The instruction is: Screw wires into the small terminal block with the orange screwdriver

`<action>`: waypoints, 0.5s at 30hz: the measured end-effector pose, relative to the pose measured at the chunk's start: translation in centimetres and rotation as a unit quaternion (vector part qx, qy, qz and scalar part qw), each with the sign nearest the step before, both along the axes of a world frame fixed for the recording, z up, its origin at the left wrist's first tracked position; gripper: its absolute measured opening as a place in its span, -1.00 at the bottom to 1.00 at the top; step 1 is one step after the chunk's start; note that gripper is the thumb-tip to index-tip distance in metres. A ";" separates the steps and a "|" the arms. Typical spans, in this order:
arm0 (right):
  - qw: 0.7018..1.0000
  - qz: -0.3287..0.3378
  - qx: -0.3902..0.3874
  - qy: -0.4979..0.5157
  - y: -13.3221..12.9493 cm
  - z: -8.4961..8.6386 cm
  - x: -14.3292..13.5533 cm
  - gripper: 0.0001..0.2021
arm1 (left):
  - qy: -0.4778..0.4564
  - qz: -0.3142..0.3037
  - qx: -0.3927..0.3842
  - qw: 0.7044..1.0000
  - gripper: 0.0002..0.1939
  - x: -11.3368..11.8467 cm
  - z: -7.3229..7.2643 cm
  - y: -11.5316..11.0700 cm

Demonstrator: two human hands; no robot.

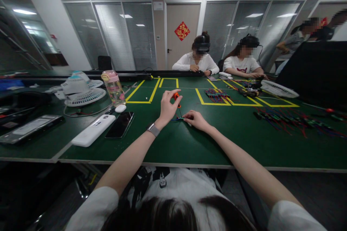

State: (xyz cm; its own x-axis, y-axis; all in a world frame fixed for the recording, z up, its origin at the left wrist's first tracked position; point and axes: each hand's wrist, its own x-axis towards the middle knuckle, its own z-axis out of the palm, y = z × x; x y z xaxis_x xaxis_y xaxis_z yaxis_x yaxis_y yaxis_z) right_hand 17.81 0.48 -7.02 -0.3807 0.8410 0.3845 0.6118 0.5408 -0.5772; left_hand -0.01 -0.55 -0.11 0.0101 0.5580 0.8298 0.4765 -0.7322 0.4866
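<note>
My left hand (168, 106) grips an orange-and-black screwdriver (177, 97) by its handle, with the thin shaft pointing down. The screwdriver's tip meets a small green circuit board (179, 118) that lies on the green tabletop. From the right, my right hand (197, 120) pinches the edge of that board between thumb and fingers. Thin wires show at the board's left side. Most of the board is hidden by my fingers, and its details are too small to make out.
A white power bank (93, 130), a black phone (120, 125), a pink-lidded bottle (114, 87) and a white fan (85, 95) stand to the left. Bundles of wired boards (287, 120) lie at right, more (217, 95) inside yellow tape. Two people sit across the table (168, 148).
</note>
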 end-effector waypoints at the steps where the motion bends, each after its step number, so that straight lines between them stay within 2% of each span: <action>1: 1.000 0.001 0.000 0.002 0.0 0.0 0.0 -0.83 | -0.002 0.004 -0.002 1.000 -0.73 0.0 0.0 0.0; 7: 1.000 0.006 -0.001 0.004 0.1 -0.1 0.1 -0.82 | -0.005 -0.045 -0.017 0.999 -0.66 0.0 0.0 0.2; 15: 1.000 -0.001 -0.009 0.000 0.0 0.1 0.0 -0.82 | -0.041 -0.012 0.004 0.999 -0.72 -0.2 0.0 0.4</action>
